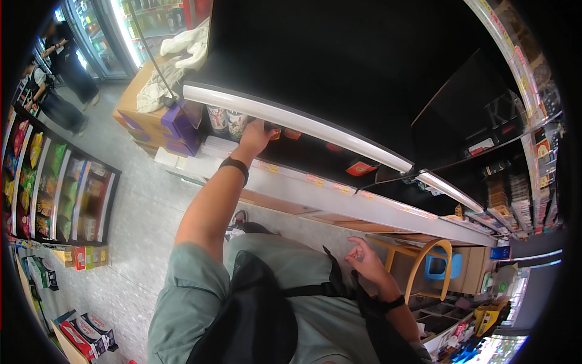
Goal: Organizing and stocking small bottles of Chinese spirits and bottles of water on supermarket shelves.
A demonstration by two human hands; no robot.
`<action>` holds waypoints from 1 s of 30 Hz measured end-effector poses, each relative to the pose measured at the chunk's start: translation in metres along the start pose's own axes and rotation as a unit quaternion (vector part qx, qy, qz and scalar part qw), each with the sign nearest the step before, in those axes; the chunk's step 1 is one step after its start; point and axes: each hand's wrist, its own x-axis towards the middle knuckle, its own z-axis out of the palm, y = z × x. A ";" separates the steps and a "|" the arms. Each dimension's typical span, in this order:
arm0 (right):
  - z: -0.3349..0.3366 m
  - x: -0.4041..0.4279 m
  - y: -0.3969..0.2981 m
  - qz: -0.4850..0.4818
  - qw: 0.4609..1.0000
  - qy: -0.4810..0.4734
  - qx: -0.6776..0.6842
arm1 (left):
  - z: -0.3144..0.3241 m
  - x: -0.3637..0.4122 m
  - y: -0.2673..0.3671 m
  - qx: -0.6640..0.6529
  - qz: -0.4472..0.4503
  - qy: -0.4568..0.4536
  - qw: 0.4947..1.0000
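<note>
My left hand [255, 136] reaches into the lower shelf of a black display cabinet, under a white light bar [291, 119]. Its fingertips are partly hidden beneath the bar, so whether they hold anything is unclear. Just left of it stand two patterned cylindrical containers [237, 123]. Red and gold packets [359, 168] lie on the dark shelf to its right. Along the white shelf edge [295, 177] run several price labels. My right hand [366, 260] hangs low by my body, fingers loosely curled and apart, with nothing seen in it.
Cardboard boxes [136, 98] with a white cloth [186, 48] on top stand at the cabinet's left end. A yellow-framed chair [411, 268] and a blue stool [443, 266] are at right. Snack racks [59, 182] line the left; two people [68, 59] stand far back.
</note>
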 end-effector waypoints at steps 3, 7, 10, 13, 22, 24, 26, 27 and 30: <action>0.004 -0.006 0.001 0.013 1.000 0.002 0.008 | 0.008 0.009 -0.011 0.018 -0.010 0.002 1.000; 0.002 -0.009 0.010 0.020 1.000 0.015 0.009 | 0.018 0.017 -0.027 0.017 0.031 0.024 0.999; -0.001 -0.007 0.017 0.026 0.999 0.024 0.004 | 0.030 0.017 -0.033 0.008 0.041 0.069 0.997; -0.003 -0.005 0.020 0.032 0.999 0.018 0.001 | 0.041 0.017 -0.034 -0.016 0.050 0.111 0.992; 0.009 0.001 0.005 0.016 0.999 -0.020 -0.048 | 0.049 0.024 -0.033 -0.071 0.000 0.061 0.996; 0.011 0.003 0.004 0.024 0.999 -0.030 -0.025 | 0.049 0.024 -0.029 -0.071 -0.019 0.052 0.996; 0.012 0.005 0.003 0.022 0.998 -0.046 -0.033 | 0.047 0.022 -0.025 -0.067 -0.038 0.053 0.996; 0.012 0.006 0.002 0.026 0.998 -0.059 -0.025 | 0.046 0.022 -0.023 -0.067 -0.034 0.058 0.996; 0.011 0.008 0.003 0.020 0.998 -0.060 -0.007 | 0.046 0.019 -0.017 -0.067 -0.023 0.085 0.994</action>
